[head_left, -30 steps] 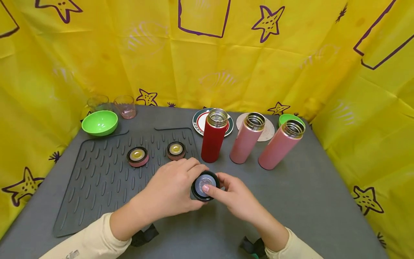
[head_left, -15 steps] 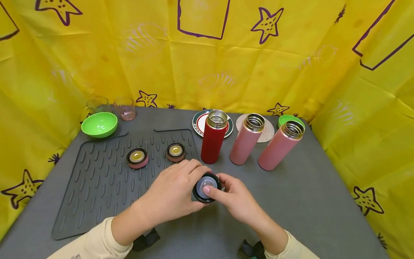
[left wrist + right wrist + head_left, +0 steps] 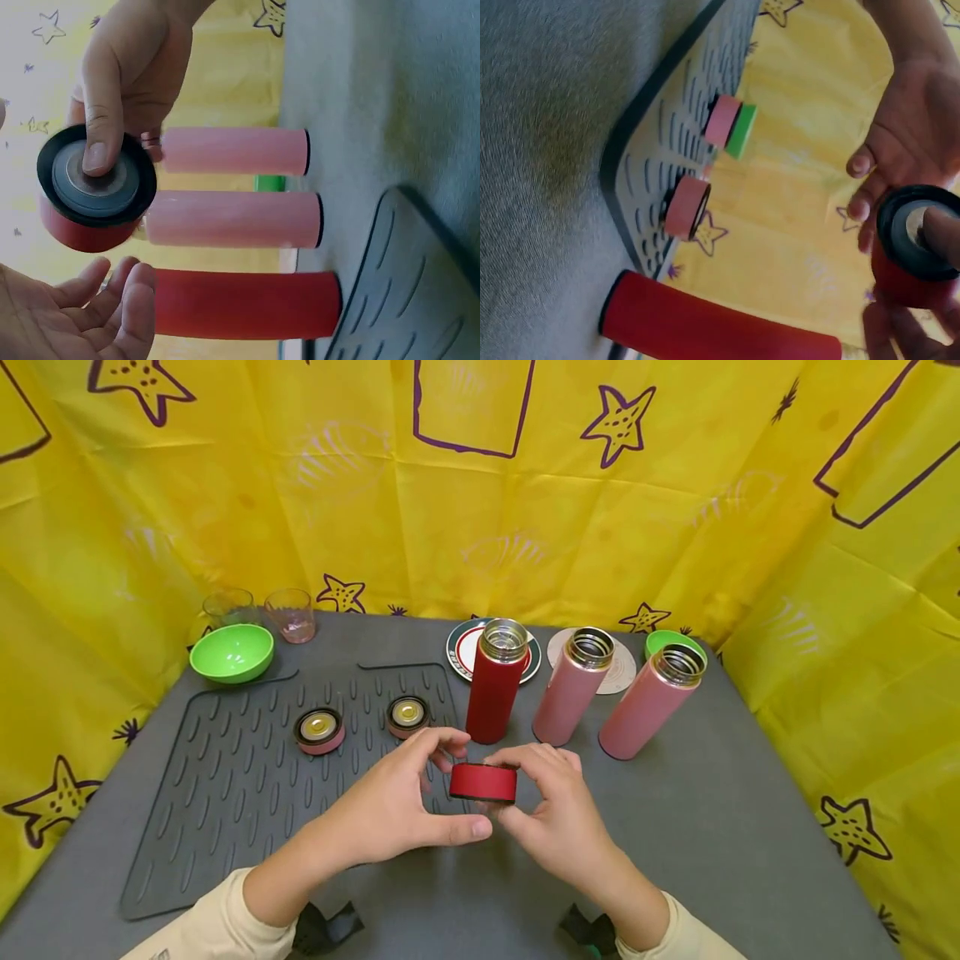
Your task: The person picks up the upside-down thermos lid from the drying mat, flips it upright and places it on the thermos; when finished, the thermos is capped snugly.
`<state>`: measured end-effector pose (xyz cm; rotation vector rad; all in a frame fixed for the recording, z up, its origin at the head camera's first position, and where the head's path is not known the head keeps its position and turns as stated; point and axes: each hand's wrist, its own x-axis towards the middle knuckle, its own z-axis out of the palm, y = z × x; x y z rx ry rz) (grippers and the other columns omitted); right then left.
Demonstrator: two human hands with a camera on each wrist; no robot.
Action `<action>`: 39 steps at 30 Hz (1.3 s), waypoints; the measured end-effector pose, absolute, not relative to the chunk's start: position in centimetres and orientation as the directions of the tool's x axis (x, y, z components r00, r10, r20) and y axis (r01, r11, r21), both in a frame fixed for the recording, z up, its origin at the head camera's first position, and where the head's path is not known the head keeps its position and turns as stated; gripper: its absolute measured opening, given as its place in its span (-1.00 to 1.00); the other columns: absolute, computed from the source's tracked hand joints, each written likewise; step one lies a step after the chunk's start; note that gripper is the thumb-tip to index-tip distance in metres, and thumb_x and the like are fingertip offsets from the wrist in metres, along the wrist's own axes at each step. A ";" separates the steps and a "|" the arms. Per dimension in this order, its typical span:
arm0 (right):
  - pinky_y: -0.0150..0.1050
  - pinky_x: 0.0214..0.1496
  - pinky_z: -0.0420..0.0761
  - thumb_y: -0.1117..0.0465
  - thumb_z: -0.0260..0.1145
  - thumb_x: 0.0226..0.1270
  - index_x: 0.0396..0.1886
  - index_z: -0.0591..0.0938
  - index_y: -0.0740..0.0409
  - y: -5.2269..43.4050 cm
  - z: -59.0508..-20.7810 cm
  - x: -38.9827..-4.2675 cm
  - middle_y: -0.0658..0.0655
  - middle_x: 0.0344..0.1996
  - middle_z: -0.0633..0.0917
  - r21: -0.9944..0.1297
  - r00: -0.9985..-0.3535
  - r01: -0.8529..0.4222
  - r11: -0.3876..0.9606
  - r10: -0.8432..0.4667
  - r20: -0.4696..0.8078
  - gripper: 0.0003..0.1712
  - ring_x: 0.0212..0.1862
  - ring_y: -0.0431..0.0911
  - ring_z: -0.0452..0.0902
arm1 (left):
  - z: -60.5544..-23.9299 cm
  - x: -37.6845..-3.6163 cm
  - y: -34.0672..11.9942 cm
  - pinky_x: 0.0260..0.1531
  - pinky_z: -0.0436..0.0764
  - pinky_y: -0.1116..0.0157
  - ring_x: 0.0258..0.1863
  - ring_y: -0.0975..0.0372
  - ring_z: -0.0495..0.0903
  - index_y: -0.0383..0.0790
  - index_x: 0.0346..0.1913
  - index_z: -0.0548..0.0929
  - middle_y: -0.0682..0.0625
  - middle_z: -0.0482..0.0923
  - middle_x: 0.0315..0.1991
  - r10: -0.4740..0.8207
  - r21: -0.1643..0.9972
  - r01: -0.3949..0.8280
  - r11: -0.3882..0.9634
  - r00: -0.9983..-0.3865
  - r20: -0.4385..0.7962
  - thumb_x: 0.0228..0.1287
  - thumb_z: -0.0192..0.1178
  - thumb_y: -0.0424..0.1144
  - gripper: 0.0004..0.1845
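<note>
In the head view my right hand [image 3: 562, 814] pinches a red bottle lid [image 3: 483, 783] between thumb and fingers, its red side towards me. The left wrist view shows the right thumb pressed on the lid's grey inner face. My left hand [image 3: 386, 806] is spread beside the lid, fingers apart from it. Behind the hands stands an uncapped red bottle [image 3: 492, 702]. Two uncapped pink bottles, the nearer-left pink bottle [image 3: 564, 702] and the rightmost pink bottle [image 3: 641, 714], stand to its right. Two pink lids, a left lid [image 3: 321, 731] and a right lid [image 3: 408, 714], lie inner face up.
A ribbed grey mat [image 3: 225, 827] lies under the pink lids. At the back left are a green bowl [image 3: 232, 653] and two glasses, one pinkish glass [image 3: 290, 618]. A patterned plate [image 3: 459, 653], a pale plate [image 3: 623, 675] and another green bowl [image 3: 667, 639] sit behind the bottles.
My left hand has let go of the red lid and spread its fingers. The lid has turned in my right hand, from inner face towards me to red side towards me.
</note>
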<state>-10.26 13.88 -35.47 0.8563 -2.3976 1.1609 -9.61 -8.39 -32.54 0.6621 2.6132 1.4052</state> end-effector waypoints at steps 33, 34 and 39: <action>-0.10 -0.14 0.47 0.22 0.30 0.30 -0.18 0.61 0.27 12.4 -34.8 -11.2 0.30 -0.14 0.61 -0.036 -0.155 -0.934 0.357 -0.311 0.938 -0.79 -0.14 0.12 0.55 | -33.8 -9.8 -7.8 -0.21 0.57 0.26 -0.11 0.22 0.55 0.01 0.12 0.63 0.16 0.60 -0.03 0.377 0.810 0.558 0.178 -0.799 0.468 -0.17 0.62 -0.05 -0.32; -0.11 -0.09 0.48 0.20 0.29 0.30 -0.13 0.59 0.31 12.5 -35.0 -11.1 0.32 -0.11 0.60 -0.069 -0.186 -0.932 0.355 -0.308 0.933 -0.74 -0.10 0.13 0.53 | -33.7 -9.9 -8.0 -0.21 0.57 0.26 -0.11 0.22 0.55 0.02 0.12 0.63 0.17 0.60 -0.03 0.366 0.810 0.557 0.185 -0.804 0.469 -0.18 0.63 -0.05 -0.32; -0.16 0.11 0.42 0.14 0.40 0.21 0.17 0.40 0.43 13.7 -36.5 -11.2 0.33 0.14 0.48 -0.360 -0.469 -0.854 0.374 -0.259 0.844 -0.35 0.11 0.14 0.42 | -32.9 -10.3 -9.2 -0.19 0.56 0.27 -0.11 0.24 0.54 0.04 0.10 0.64 0.17 0.61 -0.05 0.290 0.811 0.543 0.218 -0.830 0.477 -0.22 0.65 -0.09 -0.32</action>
